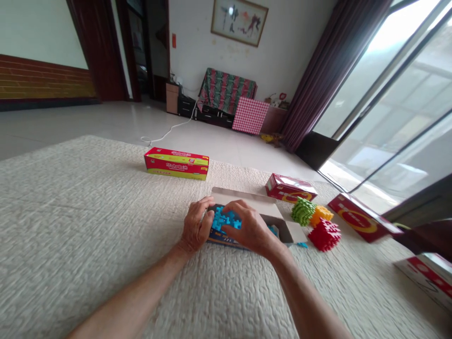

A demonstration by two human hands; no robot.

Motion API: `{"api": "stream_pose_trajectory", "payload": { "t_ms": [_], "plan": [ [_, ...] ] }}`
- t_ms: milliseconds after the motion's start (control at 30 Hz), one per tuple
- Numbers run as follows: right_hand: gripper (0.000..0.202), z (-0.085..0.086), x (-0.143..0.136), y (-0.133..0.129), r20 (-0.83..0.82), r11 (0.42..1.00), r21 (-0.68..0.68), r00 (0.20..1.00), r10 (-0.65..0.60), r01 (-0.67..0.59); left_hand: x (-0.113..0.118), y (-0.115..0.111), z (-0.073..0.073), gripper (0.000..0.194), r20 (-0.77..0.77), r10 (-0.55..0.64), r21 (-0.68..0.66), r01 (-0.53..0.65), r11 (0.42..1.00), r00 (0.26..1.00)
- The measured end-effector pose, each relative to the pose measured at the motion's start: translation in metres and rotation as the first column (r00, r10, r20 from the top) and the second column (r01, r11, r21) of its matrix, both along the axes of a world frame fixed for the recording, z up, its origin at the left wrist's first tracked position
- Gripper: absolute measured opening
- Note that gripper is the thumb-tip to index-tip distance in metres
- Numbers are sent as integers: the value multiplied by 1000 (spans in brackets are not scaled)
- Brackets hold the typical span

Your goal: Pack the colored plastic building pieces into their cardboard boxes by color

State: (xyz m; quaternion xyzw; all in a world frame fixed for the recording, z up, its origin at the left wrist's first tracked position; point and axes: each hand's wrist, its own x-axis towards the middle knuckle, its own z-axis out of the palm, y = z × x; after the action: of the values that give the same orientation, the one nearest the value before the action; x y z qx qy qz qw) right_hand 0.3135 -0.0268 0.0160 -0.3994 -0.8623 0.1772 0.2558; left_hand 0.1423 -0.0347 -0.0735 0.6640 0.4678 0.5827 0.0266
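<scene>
Both forearms reach in from six o'clock over a cream quilted cover [226, 292], the hands a little apart on an open cardboard box [243, 200]. The left hand [196, 223] is clamped on the box's nine o'clock end, fingers over the far edge and thumb on the near side. The right hand [249, 228] arches over the middle, thumb and fingers parted around blue interlocking pieces [221, 219]; whether it pinches any of them I cannot tell. Those pieces lie between the two hands, at three o'clock from the left one and nine o'clock from the right palm. More blue shows inside the box's right end, and a small blue bit [302, 245] lies on the cover just beside that end

Out at three o'clock from the box sits a spiky red block [325, 234], with a yellow block [322, 215] and a green block [302, 211] close behind it. A white and red box [429, 278] lies between three and four o'clock, cut off by the view's edge. One dark red box [365, 217] rests at three o'clock beyond the blocks, another maroon box [291, 187] between one and two. A red and yellow-green box [176, 164] lies between ten and eleven

Past the cover, a white cord [173, 127] trails over the pale floor [116, 122] towards eleven. Near twelve stands a low black cabinet [215, 117] under a patterned cloth [228, 89] and a checked cloth [250, 115], with a purple curtain [328, 61] at one and a framed picture [239, 21] high at twelve
</scene>
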Motion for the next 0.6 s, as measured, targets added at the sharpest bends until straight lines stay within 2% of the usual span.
{"api": "stream_pose_trajectory", "payload": {
  "t_ms": [167, 300, 500, 600],
  "plan": [
    [29, -2, -2, 2, -23, 999, 33, 1000, 12, -11, 0, -1, 1, 26, 0, 4, 3, -4, 1000, 1000],
    [21, 4, 13, 3, -71, 995, 92, 997, -32, 39, 0, 0, 0, 27, 6, 1, -8, -1, 1000, 1000],
    [13, 22, 72, 9, -218, 946, 210, 955, -201, 248, 0, -1, 0, 27, 12, -16, 2, 16, 1000, 1000],
    [16, 20, 112, 23, -295, 914, 177, 906, -305, 365, -1, -1, -2, 29, 3, -13, -11, 13, 1000, 1000]
  ]
}}
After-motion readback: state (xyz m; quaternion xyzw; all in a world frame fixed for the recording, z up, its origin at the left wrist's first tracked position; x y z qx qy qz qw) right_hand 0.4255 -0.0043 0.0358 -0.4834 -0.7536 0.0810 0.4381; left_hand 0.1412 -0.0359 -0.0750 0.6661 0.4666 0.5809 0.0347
